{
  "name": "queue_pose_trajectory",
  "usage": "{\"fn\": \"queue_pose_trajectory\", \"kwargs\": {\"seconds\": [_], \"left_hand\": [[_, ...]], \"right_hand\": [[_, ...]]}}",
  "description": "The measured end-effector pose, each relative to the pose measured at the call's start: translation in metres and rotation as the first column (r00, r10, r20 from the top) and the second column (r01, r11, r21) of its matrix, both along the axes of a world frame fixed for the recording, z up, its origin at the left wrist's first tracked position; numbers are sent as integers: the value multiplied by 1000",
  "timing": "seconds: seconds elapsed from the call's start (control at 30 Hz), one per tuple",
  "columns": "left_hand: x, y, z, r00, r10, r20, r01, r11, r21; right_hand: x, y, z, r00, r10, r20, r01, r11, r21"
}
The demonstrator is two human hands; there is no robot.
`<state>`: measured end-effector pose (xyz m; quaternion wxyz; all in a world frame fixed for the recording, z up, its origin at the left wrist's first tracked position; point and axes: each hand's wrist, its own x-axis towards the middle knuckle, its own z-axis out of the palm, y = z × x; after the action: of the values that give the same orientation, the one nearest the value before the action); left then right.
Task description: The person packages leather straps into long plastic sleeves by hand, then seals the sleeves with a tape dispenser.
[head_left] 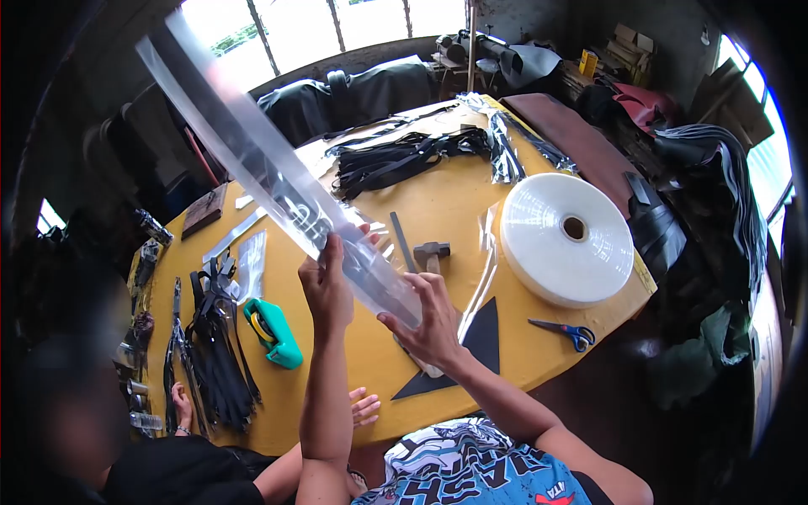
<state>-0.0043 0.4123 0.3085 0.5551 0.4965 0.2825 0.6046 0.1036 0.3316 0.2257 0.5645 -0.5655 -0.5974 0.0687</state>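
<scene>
My grip is closed on both sides: the left hand [326,282] pinches the long, glossy clear plastic sleeve [366,273] along its length, thumb against fingers, and the right hand [431,318] closes on its near end. The sleeve is held above the bench [446,198], left of the big white roll [534,244], its far end slanting up and away. Something dark shows through it; I can't tell whether it lies inside.

I judge a light, even pinch best, both long edges level, so the film neither creases nor twists.

Below, left of the roll, lie the wooden-handled hammer [433,251] and pointed black sheet [482,337]; I'd keep the near end high over them. Blue-handled scissors [579,338] sit on the near side of the roll, close to the bench edge.

Farther left of the roll, a co-worker's hand [364,408] rests beside my left forearm, so I'd keep that elbow in. Upward, beyond the roll's left side, the sleeve has more room to swing.
</scene>
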Motion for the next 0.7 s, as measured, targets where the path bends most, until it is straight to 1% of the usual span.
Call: {"fn": "queue_pose_trajectory", "kwargs": {"seconds": [0.03, 0.07, 0.1, 0.13, 0.17, 0.2, 0.23, 0.3, 0.33, 0.37, 0.4, 0.43, 0.5, 0.53, 0.57, 0.6, 0.63, 0.67, 0.7], "left_hand": [[-3, 3, -1, 1000, -1, 1, 1, 1000, -1], [-8, 6, -5, 999, -24, 48, 28, 996, -82], [-11, 8, -9, 994, -44, 97, 59, 985, -159], [-14, 10, -16, 994, -45, 99, 60, 985, -160], [-18, 14, -26, 989, -31, 147, 62, 975, -212], [-20, 17, -36, 981, -16, 194, 68, 963, -261], [-22, 22, -46, 980, -19, 197, 71, 963, -258], [-25, 26, -68, 970, 16, 242, 73, 933, -352], [-25, 27, -77, 972, 30, 232, 60, 928, -369], [-25, 28, -88, 972, 35, 234, 57, 926, -373], [-23, 29, -99, 977, 70, 203, 22, 909, -417], [-22, 31, -110, 980, 106, 171, -17, 890, -455], [-19, 34, -136, 976, 128, 175, -33, 885, -465], [-18, 34, -148, 979, 127, 159, -34, 872, -488], [-15, 33, -152, 981, 129, 147, -37, 860, -509], [-12, 31, -152, 981, 168, 96, -90, 835, -542], [-11, 34, -160, 977, 195, 88, -115, 823, -556], [-12, 40, -175, 967, 209, 144, -96, 827, -553], [-15, 41, -188, 955, 223, 195, -80, 830, -552]], "right_hand": [[-3, 4, -1, 996, -84, 34, 86, 996, -36], [-5, 1, -2, 997, -68, -24, 65, 991, -115], [-4, -2, -6, 997, -70, -24, 67, 991, -116], [0, -6, -11, 999, -32, -35, 24, 981, -194], [3, -10, -15, 999, 5, -51, -19, 963, -268], [8, -16, -17, 996, 6, -86, -36, 934, -355], [13, -21, -22, 996, 3, -84, -33, 935, -352], [21, -34, -31, 988, 4, -154, -76, 882, -465], [25, -40, -37, 988, 5, -151, -76, 880, -468], [28, -45, -45, 987, 3, -163, -71, 908, -413], [32, -47, -50, 984, 5, -178, -69, 932, -355], [36, -45, -52, 984, 15, -177, -79, 932, -355], [42, -45, -56, 994, -3, 110, 15, 994, -104], [43, -44, -58, 994, 13, 108, -1, 994, -109], [45, -42, -60, 995, 100, -18, -102, 983, -155], [46, -42, -62, 972, 182, -149, -209, 958, -194], [49, -44, -63, 966, 205, -157, -235, 949, -209], [53, -45, -62, 915, 238, -326, -340, 890, -303], [56, -47, -61, 838, 236, -492, -449, 810, -377]]}}
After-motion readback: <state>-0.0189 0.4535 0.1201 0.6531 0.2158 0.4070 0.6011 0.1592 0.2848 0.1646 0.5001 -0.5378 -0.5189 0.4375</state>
